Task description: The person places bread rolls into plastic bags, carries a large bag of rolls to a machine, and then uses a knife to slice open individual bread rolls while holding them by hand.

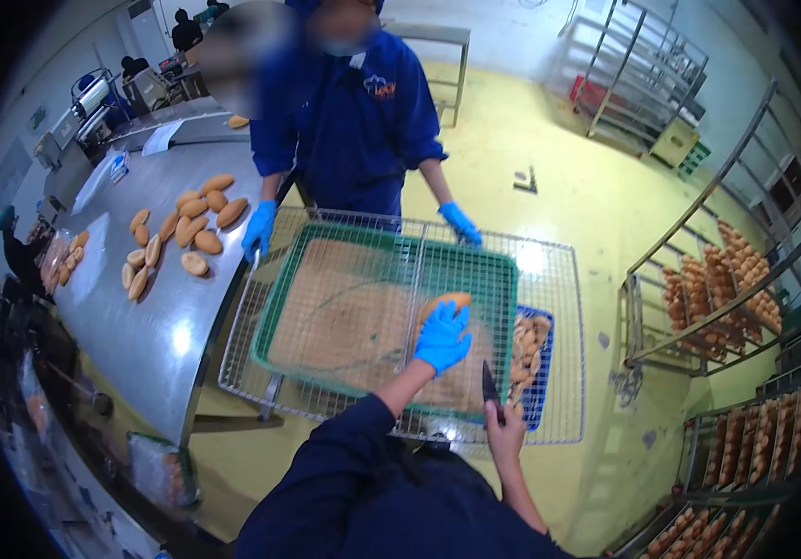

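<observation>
My left hand [442,337], in a blue glove, lies over a golden-brown bread roll [451,300] and holds it on the wire rack. Part of the roll is hidden under the palm and fingers. My bare right hand [506,430] is closed round the handle of a knife [488,380]. Its dark blade points away from me, over the rack and apart from the roll. Under the wires of the wire rack [557,279] sits a green tray [270,312] with crumbs [345,307] across its bottom.
Opposite me a co-worker's two gloved hands [259,231] are at the rack's far edge. Several rolls [191,219] lie on the steel table [163,326] at left. Right of the green tray is a blue crate [538,391] of bread pieces. Loaded bread trolleys [643,317] stand farther right.
</observation>
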The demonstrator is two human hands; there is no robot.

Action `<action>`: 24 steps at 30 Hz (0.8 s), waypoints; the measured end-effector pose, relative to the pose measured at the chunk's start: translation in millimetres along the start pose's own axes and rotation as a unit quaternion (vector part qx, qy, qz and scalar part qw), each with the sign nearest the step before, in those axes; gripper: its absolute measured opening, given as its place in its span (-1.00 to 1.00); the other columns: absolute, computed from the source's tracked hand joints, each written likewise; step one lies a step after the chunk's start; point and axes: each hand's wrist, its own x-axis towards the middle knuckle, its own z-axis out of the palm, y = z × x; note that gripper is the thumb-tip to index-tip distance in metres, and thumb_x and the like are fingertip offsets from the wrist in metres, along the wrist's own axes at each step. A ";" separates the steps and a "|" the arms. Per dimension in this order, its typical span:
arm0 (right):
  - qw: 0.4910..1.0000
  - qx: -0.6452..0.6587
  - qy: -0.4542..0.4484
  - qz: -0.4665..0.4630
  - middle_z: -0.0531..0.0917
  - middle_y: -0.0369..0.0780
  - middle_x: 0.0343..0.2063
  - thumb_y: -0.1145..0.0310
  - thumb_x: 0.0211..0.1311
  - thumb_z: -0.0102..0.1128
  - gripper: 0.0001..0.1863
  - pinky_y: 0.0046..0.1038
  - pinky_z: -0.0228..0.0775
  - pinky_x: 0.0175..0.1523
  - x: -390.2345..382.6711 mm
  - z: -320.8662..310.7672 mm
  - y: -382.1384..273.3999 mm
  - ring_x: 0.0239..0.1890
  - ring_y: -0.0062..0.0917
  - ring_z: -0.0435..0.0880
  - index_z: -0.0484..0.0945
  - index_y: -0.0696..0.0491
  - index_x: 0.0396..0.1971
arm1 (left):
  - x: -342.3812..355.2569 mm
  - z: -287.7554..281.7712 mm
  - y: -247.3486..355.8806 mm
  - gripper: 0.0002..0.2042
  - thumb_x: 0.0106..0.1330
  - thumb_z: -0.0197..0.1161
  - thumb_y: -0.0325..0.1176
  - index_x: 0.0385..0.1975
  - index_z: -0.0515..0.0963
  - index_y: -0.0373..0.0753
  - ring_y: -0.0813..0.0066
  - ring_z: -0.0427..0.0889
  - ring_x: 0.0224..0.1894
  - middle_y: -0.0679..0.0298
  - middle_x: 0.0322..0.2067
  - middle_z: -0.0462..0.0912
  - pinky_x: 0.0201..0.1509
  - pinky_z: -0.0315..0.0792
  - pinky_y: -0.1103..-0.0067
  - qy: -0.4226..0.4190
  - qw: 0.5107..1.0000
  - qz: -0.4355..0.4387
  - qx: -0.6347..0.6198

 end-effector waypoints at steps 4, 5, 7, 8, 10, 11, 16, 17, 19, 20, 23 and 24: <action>0.997 -0.013 0.079 -0.001 0.61 -0.08 -0.64 0.14 0.18 0.20 -0.63 -0.42 0.40 -0.40 -19.9 -13.1 32.7 -0.61 -0.36 0.60 0.61 0.21 -0.40 | 61.8 5.6 -16.1 -0.40 0.16 0.15 -0.14 0.25 0.22 -0.01 -0.09 0.44 0.00 0.00 0.04 0.39 0.05 0.34 0.12 -0.245 0.968 -0.060 -0.004; 0.996 0.027 0.075 0.038 0.60 -0.12 -0.67 0.16 0.19 0.20 -0.65 -0.45 0.38 -0.42 -28.4 -19.9 44.3 -0.62 -0.45 0.58 0.60 0.22 -0.41 | 65.9 11.3 -12.6 -0.40 0.16 0.17 -0.12 0.25 0.22 -0.02 -0.06 0.45 -0.01 0.00 0.04 0.39 0.05 0.35 0.16 -0.245 0.967 -0.067 -0.018; 0.986 0.085 0.052 0.136 0.55 -0.24 -0.74 0.22 0.21 0.18 -0.68 -0.53 0.34 -0.46 -42.3 -40.3 27.7 -0.62 -0.68 0.52 0.59 0.24 -0.45 | 54.3 21.5 -10.7 -0.40 0.17 0.19 -0.09 0.24 0.23 -0.02 -0.01 0.45 -0.01 -0.01 0.04 0.40 0.05 0.37 0.23 -0.260 0.961 -0.090 -0.033; 0.984 0.081 0.049 0.149 0.55 -0.24 -0.74 0.22 0.22 0.18 -0.68 -0.54 0.34 -0.47 -46.1 -44.3 34.3 -0.63 -0.68 0.52 0.59 0.24 -0.45 | 39.2 22.8 -7.8 -0.41 0.20 0.16 -0.08 0.25 0.22 -0.02 -0.01 0.44 0.03 -0.02 0.08 0.37 0.06 0.37 0.22 -0.237 0.957 -0.127 -0.111; 0.981 0.078 0.051 0.170 0.55 -0.26 -0.75 0.21 0.22 0.18 -0.67 -0.55 0.33 -0.48 -51.5 -54.2 50.4 -0.63 -0.69 0.52 0.60 0.23 -0.46 | 1.1 21.6 10.4 -0.42 0.25 0.12 -0.06 0.27 0.20 -0.01 -0.02 0.40 0.11 -0.02 0.17 0.31 0.08 0.37 0.21 -0.176 0.930 -0.192 -0.261; 0.981 0.090 0.063 0.157 0.46 -0.32 -0.80 0.19 0.24 0.16 -0.61 -0.60 0.24 -0.59 -48.8 -54.5 47.2 -0.71 -0.74 0.41 0.47 0.18 -0.65 | -13.9 8.9 24.2 -0.45 0.29 0.06 -0.05 0.26 0.21 -0.05 0.01 0.43 0.09 -0.02 0.15 0.34 0.05 0.40 0.22 -0.175 0.806 -0.262 -0.501; 0.999 -0.005 -0.045 -0.025 0.56 -0.18 -0.73 0.11 0.20 0.16 -0.62 -0.45 0.35 -0.44 6.6 -27.7 1.0 -0.62 -0.52 0.57 0.60 0.20 -0.44 | -82.2 -105.2 29.7 -0.48 0.38 -0.12 -0.02 0.24 0.21 -0.18 0.03 0.48 0.05 -0.04 0.11 0.39 0.03 0.45 0.21 -0.132 0.236 -0.322 -0.907; 0.995 0.000 -0.099 -0.033 0.57 -0.16 -0.71 0.10 0.19 0.17 -0.61 -0.44 0.35 -0.42 16.1 -21.7 -38.0 -0.62 -0.45 0.57 0.60 0.19 -0.45 | -94.3 -129.1 27.4 -0.47 0.39 -0.14 -0.01 0.25 0.20 -0.19 0.03 0.48 0.06 -0.03 0.12 0.39 0.04 0.44 0.21 -0.090 0.219 -0.315 -0.919; 0.984 0.040 -0.115 -0.127 0.48 -0.08 -0.75 0.12 0.15 0.21 -0.62 -0.38 0.26 -0.54 29.0 11.4 -51.1 -0.72 -0.31 0.46 0.50 0.17 -0.62 | -95.3 -182.0 22.2 -0.48 0.38 -0.11 -0.03 0.25 0.19 -0.19 0.03 0.47 0.06 -0.06 0.11 0.38 0.02 0.46 0.20 -0.004 0.212 -0.334 -0.918; 0.976 0.055 -0.132 -0.165 0.47 -0.09 -0.76 0.14 0.14 0.23 -0.62 -0.38 0.24 -0.55 26.9 21.6 -73.3 -0.73 -0.32 0.45 0.48 0.16 -0.63 | -95.5 -209.7 18.8 -0.48 0.39 -0.12 -0.05 0.26 0.18 -0.18 0.05 0.48 0.04 -0.05 0.10 0.39 0.02 0.46 0.20 0.036 0.258 -0.328 -0.908; 0.940 0.081 -0.156 -0.293 0.41 -0.13 -0.79 0.21 0.07 0.31 -0.64 -0.38 0.18 -0.60 7.6 29.3 -150.5 -0.74 -0.32 0.41 0.41 0.12 -0.68 | -96.2 -270.1 6.8 -0.49 0.40 -0.12 -0.07 0.29 0.14 -0.13 0.09 0.50 0.01 -0.01 0.09 0.40 0.02 0.47 0.20 0.110 0.380 -0.306 -0.866; 0.919 0.087 -0.148 -0.354 0.40 -0.14 -0.78 0.21 0.05 0.32 -0.64 -0.37 0.18 -0.60 3.2 35.9 -163.2 -0.74 -0.32 0.40 0.40 0.11 -0.69 | -98.2 -284.0 0.6 -0.50 0.40 -0.12 -0.08 0.29 0.13 -0.11 0.10 0.50 -0.01 0.00 0.08 0.40 0.02 0.47 0.21 0.124 0.415 -0.299 -0.850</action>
